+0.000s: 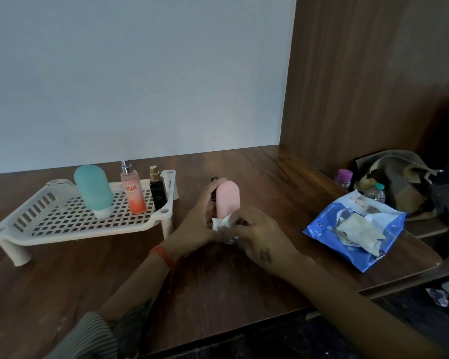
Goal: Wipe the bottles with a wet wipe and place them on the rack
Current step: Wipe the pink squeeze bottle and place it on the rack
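Holding the pink bottle (227, 199) upright at centre frame, left hand (197, 224) curled round its lower left side, thumb up along the body. Pressing a crumpled white wipe (222, 222) against the bottle's base, right hand (259, 235) bunched round it, fingers curled tight on the cloth. Blurring a little at the fingertips there, so not telling exactly which fingers are pinching. Hiding most of a small dark bottle (213, 189) just behind the pink one, only its top and edge peeking out beside the left thumb.

Standing on the cream rack (49, 224) at left of frame: a teal bottle (94, 190) cap-down, an orange spray (132, 190) next to it, a black spray (157, 190) with a gold top at the rack's right edge. All three upright, close together in a row.

Lying open at right of frame, a blue wipe pack (322, 226) with used wipes heaped on top. Sitting behind it at the table's far right edge, two small capped bottles (344, 177) and a crumpled bag (399, 177). Resting under everything, the brown wood table (218, 294).
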Available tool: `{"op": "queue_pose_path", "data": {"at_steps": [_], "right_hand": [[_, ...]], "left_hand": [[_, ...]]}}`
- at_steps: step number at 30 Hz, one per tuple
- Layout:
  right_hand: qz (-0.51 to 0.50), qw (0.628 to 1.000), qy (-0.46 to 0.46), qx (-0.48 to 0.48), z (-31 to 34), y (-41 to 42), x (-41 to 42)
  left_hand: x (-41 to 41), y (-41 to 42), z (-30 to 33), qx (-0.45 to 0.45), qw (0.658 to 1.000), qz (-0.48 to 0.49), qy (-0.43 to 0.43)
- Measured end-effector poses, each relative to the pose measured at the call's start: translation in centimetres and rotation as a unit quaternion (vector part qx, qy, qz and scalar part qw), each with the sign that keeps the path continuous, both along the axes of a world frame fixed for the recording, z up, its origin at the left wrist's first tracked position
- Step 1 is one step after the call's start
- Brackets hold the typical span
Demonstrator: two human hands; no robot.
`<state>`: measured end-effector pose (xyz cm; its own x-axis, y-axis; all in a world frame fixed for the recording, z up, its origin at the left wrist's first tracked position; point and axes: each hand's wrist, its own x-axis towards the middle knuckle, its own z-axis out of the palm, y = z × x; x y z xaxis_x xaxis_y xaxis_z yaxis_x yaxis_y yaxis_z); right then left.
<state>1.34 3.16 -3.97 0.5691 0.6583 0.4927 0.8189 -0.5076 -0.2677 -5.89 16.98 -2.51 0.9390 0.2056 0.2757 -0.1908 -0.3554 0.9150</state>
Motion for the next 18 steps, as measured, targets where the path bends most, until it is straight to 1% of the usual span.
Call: {"op": "queue_pose_path", "data": {"at_steps": [1, 2, 3, 4, 5, 6, 7, 9, 11, 12, 13, 15, 18], "right_hand": [[-0.086, 0.994, -0.014, 0.061, 0.0, 0.0, 0.5], [-0.015, 0.997, 0.011, 0.079, -0.2, -0.3, 1.2], [0.086, 0.995, -0.025, 0.042, 0.5, -0.6, 1.7], [0.155, 0.986, -0.016, 0.060, 1.8, -1.5, 1.3], [0.166, 0.981, -0.035, 0.094, 2.6, -2.2, 1.4], [0.154, 0.975, -0.047, 0.151, 3.5, -2.7, 1.8], [0.136, 0.971, -0.046, 0.192, 4.1, -1.4, 2.0], [0.125, 0.971, -0.032, 0.202, 4.5, 0.0, 2.5], [0.105, 0.969, -0.014, 0.223, 4.2, 1.2, 2.6], [0.093, 0.967, 0.001, 0.237, 3.8, 1.2, 2.7], [0.080, 0.966, 0.035, 0.245, 3.2, 0.9, 2.6], [0.075, 0.970, 0.102, 0.209, 2.5, 0.1, 1.6], [0.069, 0.978, 0.110, 0.164, 1.9, -1.1, 0.9]], "left_hand": [[-0.1, 0.0, 0.0, 0.001, 1.000, -0.010, 0.001], [-0.2, -0.1, 0.1, -0.001, 1.000, -0.016, 0.003], [-0.3, -0.2, 0.2, -0.008, 1.000, -0.019, 0.004], [-0.3, -0.2, 0.3, -0.018, 1.000, -0.023, 0.006], [-0.3, -0.3, 0.4, -0.029, 0.999, -0.029, 0.010], [-0.3, -0.2, 0.3, -0.036, 0.999, -0.036, 0.014], [-0.3, -0.2, 0.3, -0.038, 0.998, -0.039, 0.021], [-0.3, -0.2, 0.2, -0.034, 0.998, -0.038, 0.033], [-0.4, -0.4, 0.3, -0.046, 0.998, -0.038, 0.027], [-0.3, -0.4, 0.3, -0.049, 0.998, -0.036, 0.022], [-0.3, -0.3, 0.2, -0.049, 0.998, -0.034, 0.016], [-0.2, -0.2, 0.1, -0.053, 0.998, -0.023, 0.009], [-0.2, -0.3, 0.1, -0.069, 0.998, 0.005, 0.005]]}}
